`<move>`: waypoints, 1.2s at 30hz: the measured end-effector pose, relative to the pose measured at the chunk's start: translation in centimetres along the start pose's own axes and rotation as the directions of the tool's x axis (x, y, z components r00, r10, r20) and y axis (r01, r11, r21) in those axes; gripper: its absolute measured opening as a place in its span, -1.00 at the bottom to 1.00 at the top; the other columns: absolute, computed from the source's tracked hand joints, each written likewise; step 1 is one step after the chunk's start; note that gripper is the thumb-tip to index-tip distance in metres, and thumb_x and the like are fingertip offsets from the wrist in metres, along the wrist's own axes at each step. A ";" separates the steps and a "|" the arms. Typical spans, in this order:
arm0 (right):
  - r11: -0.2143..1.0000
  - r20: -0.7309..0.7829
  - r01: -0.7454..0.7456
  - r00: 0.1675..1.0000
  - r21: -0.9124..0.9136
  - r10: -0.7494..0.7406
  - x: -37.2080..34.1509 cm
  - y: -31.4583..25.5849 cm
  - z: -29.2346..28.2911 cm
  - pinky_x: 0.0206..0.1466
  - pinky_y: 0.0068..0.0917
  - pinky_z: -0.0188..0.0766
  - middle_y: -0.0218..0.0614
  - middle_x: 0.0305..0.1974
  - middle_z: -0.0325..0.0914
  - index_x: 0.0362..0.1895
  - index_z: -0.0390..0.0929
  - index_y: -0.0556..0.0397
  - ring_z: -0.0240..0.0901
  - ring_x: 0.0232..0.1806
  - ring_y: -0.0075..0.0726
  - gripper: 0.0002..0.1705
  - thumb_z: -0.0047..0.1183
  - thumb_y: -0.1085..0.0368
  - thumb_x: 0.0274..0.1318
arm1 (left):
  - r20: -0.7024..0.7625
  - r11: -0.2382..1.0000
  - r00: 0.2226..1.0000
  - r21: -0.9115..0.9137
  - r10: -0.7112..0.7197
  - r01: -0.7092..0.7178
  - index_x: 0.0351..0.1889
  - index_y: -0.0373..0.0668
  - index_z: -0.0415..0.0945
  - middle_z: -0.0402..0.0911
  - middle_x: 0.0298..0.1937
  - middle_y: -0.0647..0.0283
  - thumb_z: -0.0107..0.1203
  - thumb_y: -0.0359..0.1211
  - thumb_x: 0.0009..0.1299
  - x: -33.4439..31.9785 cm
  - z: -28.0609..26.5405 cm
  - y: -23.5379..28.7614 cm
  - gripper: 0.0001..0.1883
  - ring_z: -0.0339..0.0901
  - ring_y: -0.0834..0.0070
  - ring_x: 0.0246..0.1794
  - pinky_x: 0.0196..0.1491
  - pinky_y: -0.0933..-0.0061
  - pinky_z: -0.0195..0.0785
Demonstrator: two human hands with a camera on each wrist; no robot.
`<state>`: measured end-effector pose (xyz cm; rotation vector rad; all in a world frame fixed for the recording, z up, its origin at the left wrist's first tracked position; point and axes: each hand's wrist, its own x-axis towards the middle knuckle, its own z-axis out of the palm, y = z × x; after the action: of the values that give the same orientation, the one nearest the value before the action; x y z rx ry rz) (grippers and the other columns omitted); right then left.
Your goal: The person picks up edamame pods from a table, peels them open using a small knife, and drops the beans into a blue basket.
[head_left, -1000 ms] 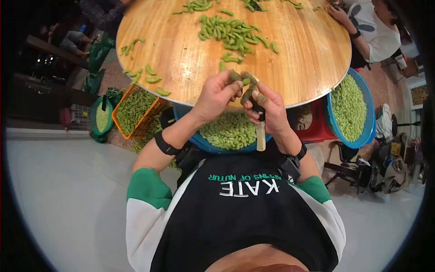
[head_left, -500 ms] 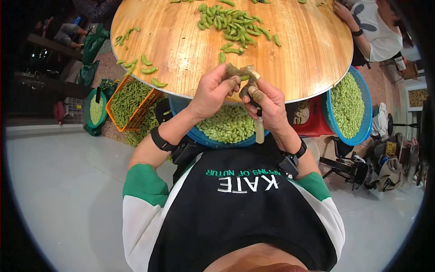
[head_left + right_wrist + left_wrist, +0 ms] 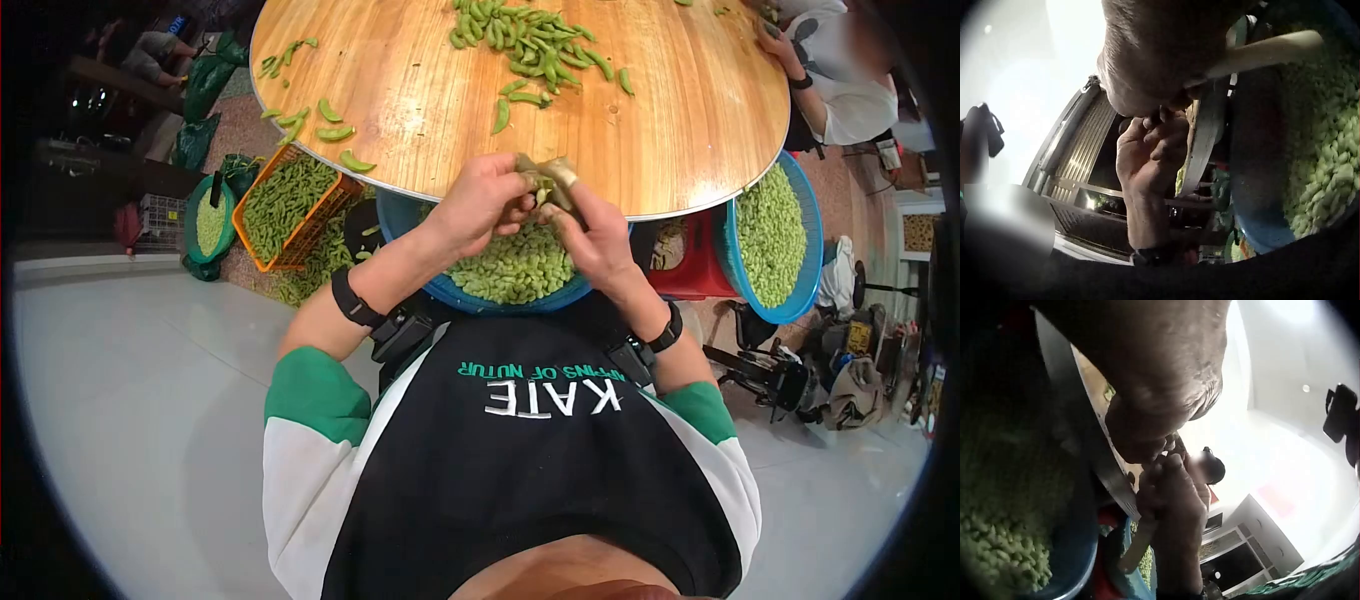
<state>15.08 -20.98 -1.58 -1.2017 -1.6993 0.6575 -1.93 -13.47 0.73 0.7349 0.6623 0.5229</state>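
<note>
In the head view, my left hand pinches a green soybean pod between thumb and fingers, over the table's near edge. My right hand meets it from the other side, its fingertips right at the pod. Dark, soiled coverings wrap several fingertips. The right hand also grips a tool with a pale handle, which sticks out below the fist in both wrist views; its working end is hidden in the hand. Under both hands sits a blue basin of shelled green beans.
A pile of pods lies on the round wooden table, with stray pods at its left edge. An orange crate of pods stands left, another blue basin of beans right. A person sits at the far right.
The right hand has turned, so the pale handle no longer shows in the head view. Both hands stay together at the pod. The pod pile sits slightly further right in view.
</note>
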 end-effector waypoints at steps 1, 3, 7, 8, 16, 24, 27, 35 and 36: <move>0.970 0.022 -0.178 0.984 0.168 0.176 0.0 -0.2 -0.1 -0.17 -0.56 0.44 -0.29 -0.21 0.53 0.16 0.35 0.24 0.48 -0.25 -0.51 -0.57 -0.01 0.52 0.16 | 0.008 0.994 0.998 0.086 0.070 -0.070 -0.35 -0.21 0.42 0.44 -0.53 0.35 -0.03 -0.44 0.38 -0.1 0.2 0.0 -0.93 0.29 0.67 -0.66 -0.66 0.66 0.08; 0.944 0.014 -0.184 0.982 0.272 0.187 0.3 -0.3 0.2 -0.12 -0.61 0.43 -0.37 -0.18 0.53 0.16 0.34 0.23 0.46 -0.22 -0.57 -0.57 -0.01 0.51 0.17 | 0.003 0.987 0.995 0.122 0.103 -0.103 -0.35 -0.21 0.42 0.46 -0.53 0.35 -0.04 -0.45 0.39 -0.3 0.4 -0.1 -0.93 0.32 0.69 -0.65 -0.66 0.68 0.09; 0.951 -0.019 -0.185 0.980 0.246 0.196 0.4 -0.7 0.4 -0.22 -0.58 0.42 -0.34 -0.32 0.52 0.04 0.39 0.20 0.48 -0.30 -0.55 -0.65 0.02 0.48 0.13 | -0.044 0.947 0.984 0.282 0.173 -0.153 -0.33 -0.23 0.44 0.50 -0.54 0.29 -0.02 -0.46 0.36 -1.5 0.4 0.2 -0.95 0.40 0.61 -0.64 -0.62 0.59 0.21; 0.939 -0.022 -0.211 0.974 0.271 0.225 0.4 -0.7 0.3 -0.30 -0.54 0.42 -0.30 -0.44 0.52 -0.06 0.44 0.19 0.50 -0.37 -0.51 -0.71 0.07 0.46 0.08 | -0.047 0.945 0.983 0.287 0.178 -0.157 -0.33 -0.23 0.44 0.50 -0.54 0.29 -0.02 -0.46 0.36 -2.2 0.2 0.6 -0.95 0.40 0.61 -0.64 -0.62 0.59 0.21; 0.967 0.239 -0.218 0.954 0.129 0.183 0.6 -1.6 -1.1 -0.34 -0.47 0.40 -0.21 -0.48 0.47 -0.08 0.46 0.18 0.47 -0.47 -0.39 -0.74 0.06 0.39 0.14 | 0.205 -0.547 0.801 0.819 0.562 0.174 -0.32 -0.24 0.51 0.50 -0.43 0.08 0.05 -0.41 0.26 -7.0 -4.1 6.5 -0.89 0.50 0.10 -0.35 -0.28 0.16 0.38; 0.835 0.190 -0.375 0.927 0.404 0.324 1.0 -1.4 -1.7 -0.47 -0.59 0.27 -0.44 -0.48 0.35 0.19 0.31 0.17 0.28 -0.52 -0.59 -0.59 -0.15 0.33 0.28 | 0.270 -0.326 0.666 0.944 0.695 -0.042 -0.36 -0.23 0.53 0.49 -0.37 0.05 0.12 -0.38 0.22 5.2 -3.2 3.8 -0.88 0.47 0.09 -0.23 -0.15 0.13 0.35; 0.684 0.192 -0.478 0.870 0.551 0.454 1.0 -1.2 -2.0 -0.57 -0.67 0.23 -0.45 -0.43 0.40 0.22 0.30 0.14 0.26 -0.53 -0.66 -0.59 -0.22 0.30 0.33 | 0.226 -0.230 0.673 0.969 0.704 -0.085 -0.38 -0.24 0.52 0.50 -0.39 -0.03 0.12 -0.37 0.17 6.1 -3.0 3.9 -0.86 0.48 0.03 -0.22 -0.13 0.13 0.37; 0.472 0.191 -0.398 0.884 0.786 0.427 1.7 -1.2 -0.9 -0.64 -0.71 0.20 -0.37 -0.37 0.44 0.19 0.30 0.14 0.24 -0.58 -0.66 -0.63 -0.22 0.28 0.36 | 0.019 0.878 0.962 0.404 0.272 -0.257 -0.34 -0.24 0.54 0.53 -0.51 0.42 0.15 -0.46 0.28 1.9 0.0 2.6 -0.95 0.35 0.78 -0.61 -0.57 0.74 0.19; 0.468 0.201 -0.391 0.892 0.793 0.404 1.6 -1.1 -0.8 -0.64 -0.70 0.20 -0.36 -0.37 0.45 0.15 0.31 0.15 0.23 -0.59 -0.65 -0.65 -0.22 0.28 0.37 | 0.012 0.890 0.967 0.389 0.254 -0.238 -0.37 -0.22 0.54 0.52 -0.54 0.39 0.15 -0.46 0.27 1.6 0.2 2.5 -0.96 0.34 0.77 -0.65 -0.64 0.74 0.14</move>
<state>15.14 -20.04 0.28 -0.8669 -0.8286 1.5313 -1.24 -10.90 2.13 1.1973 0.7233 0.6483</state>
